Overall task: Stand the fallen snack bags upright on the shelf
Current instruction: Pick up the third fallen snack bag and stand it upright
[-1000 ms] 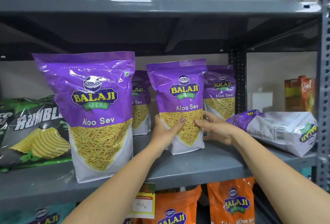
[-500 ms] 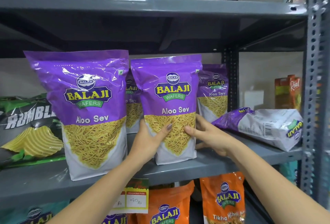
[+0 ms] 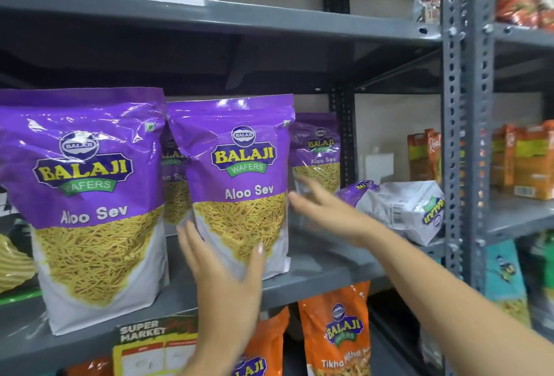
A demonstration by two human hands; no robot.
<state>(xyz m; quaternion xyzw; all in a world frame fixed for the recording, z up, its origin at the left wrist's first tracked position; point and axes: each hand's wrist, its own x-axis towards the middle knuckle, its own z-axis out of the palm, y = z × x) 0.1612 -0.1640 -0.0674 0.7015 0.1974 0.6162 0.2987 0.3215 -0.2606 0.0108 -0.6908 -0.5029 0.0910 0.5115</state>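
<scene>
Where the two forearms reach up from the bottom of the view, the left hand (image 3: 223, 270) lies flat against the lower front of the middle Aloo Sev bag (image 3: 239, 183), fingers spread and loose, thumb up on the yellow panel; it presses rather than grips. That bag stands upright on the grey shelf (image 3: 314, 279), just beside the larger-looking front bag (image 3: 90, 210), which also stands upright at the shelf's front edge. A supermarket price tag (image 3: 156, 345) hangs from that edge, and orange Balaji bags (image 3: 337, 330) stand on the level below.

Off the middle bag's right edge, the right hand (image 3: 323, 210) is open, fingers extended and holding nothing; it is blurred, so whether a fingertip brushes the bag I cannot tell. It sits between the middle bag and the fallen bag (image 3: 398, 210), which lies on its side at the right end of the shelf, white back and barcode facing out, purple top pointing left.

Further back, two more purple Aloo Sev bags stand upright: one (image 3: 175, 165) half hidden between the front two, another (image 3: 317, 150) behind the right hand near the rear upright. At the far right, beyond the perforated post (image 3: 458, 135), orange juice cartons (image 3: 524, 159) stand on the neighbouring shelf.
</scene>
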